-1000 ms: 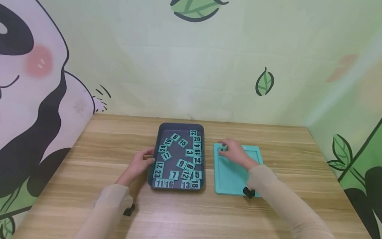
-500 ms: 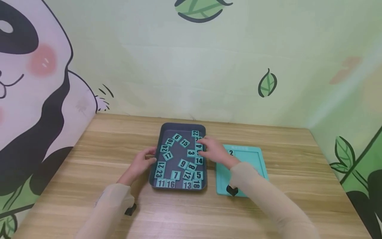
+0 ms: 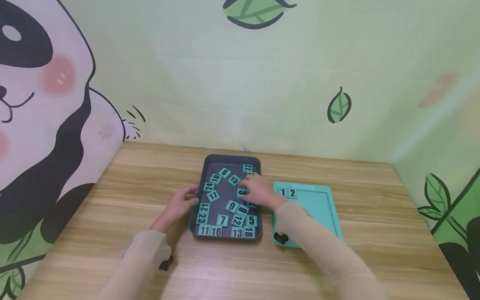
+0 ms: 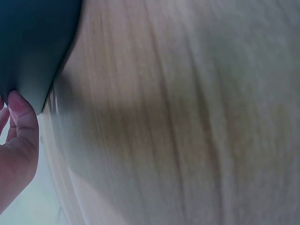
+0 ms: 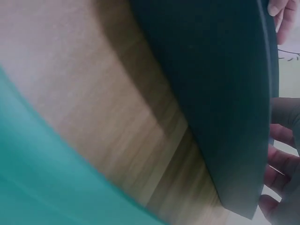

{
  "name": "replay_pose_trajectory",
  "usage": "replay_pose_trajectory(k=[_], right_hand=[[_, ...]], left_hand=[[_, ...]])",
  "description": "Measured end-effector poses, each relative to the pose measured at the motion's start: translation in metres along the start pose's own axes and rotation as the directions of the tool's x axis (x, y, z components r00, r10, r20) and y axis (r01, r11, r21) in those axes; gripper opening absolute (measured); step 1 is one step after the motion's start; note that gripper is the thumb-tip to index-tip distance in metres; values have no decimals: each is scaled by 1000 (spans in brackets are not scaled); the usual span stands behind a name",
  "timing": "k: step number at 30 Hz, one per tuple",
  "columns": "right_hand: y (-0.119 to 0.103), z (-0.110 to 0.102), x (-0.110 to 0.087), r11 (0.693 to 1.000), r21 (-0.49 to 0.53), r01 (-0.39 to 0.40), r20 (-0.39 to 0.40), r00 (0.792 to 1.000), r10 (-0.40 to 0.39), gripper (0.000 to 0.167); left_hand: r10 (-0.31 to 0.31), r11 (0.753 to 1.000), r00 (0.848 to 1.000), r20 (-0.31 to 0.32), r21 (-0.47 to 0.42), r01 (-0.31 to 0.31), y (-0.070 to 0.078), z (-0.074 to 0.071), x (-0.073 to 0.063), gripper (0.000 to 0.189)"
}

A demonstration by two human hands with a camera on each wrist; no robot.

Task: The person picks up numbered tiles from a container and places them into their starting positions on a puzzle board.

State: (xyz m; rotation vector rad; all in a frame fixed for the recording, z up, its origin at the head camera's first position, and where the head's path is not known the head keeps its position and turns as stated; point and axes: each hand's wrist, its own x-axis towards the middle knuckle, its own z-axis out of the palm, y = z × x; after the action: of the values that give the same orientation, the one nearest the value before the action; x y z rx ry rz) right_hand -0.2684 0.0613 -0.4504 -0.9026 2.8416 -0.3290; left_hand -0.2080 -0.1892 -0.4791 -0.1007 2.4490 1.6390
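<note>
My left hand (image 3: 181, 207) rests at the left side of a dark tray (image 3: 232, 160), fingertips at its rim. In the left wrist view its thumb (image 4: 22, 105) touches the tray's outer wall. The tray holds loose teal number tiles, among them 15 (image 3: 234, 179), 9 (image 3: 231, 206) and 7 (image 3: 222, 220). My right hand (image 3: 259, 190) reaches over the right rim, thumb and fingers apart around the 3 tile (image 3: 241, 192). It hides some tiles in the right column. A teal square board (image 3: 315, 214) lies at the right, with tiles 1 (image 3: 282, 192) and 2 (image 3: 292, 193) in its far left corner.
Both things stand on a wood-grain table (image 3: 221, 266). A narrow strip of table separates tray and board. Behind rises a pale green wall (image 3: 187, 83) with painted leaves and a panda. My right forearm passes over the board's near left part.
My right hand has left the board's far left corner and moved left into the tray, down to the 3 tile. The 1 and 2 tiles now show uncovered. My left hand keeps its place.
</note>
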Motion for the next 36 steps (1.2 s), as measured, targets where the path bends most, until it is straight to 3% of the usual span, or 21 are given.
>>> replay_pose_trajectory(k=[7, 18, 24, 36], right_hand=[[-2, 6, 5, 995, -101, -23, 28, 999, 26, 41], [-4, 12, 11, 996, -93, 5, 41, 999, -2, 35], [-7, 14, 11, 996, -83, 32, 52, 998, -27, 41], [-11, 16, 10, 995, -47, -89, -20, 996, 88, 56]], left_hand=[[-2, 1000, 1000, 7, 3, 2, 0, 1, -1, 45], [-12, 1000, 1000, -1, 5, 12, 2, 2, -1, 45], [-17, 1000, 1000, 4, 2, 17, 2, 2, -2, 45], [-37, 999, 999, 7, 5, 37, 2, 1, -2, 45]])
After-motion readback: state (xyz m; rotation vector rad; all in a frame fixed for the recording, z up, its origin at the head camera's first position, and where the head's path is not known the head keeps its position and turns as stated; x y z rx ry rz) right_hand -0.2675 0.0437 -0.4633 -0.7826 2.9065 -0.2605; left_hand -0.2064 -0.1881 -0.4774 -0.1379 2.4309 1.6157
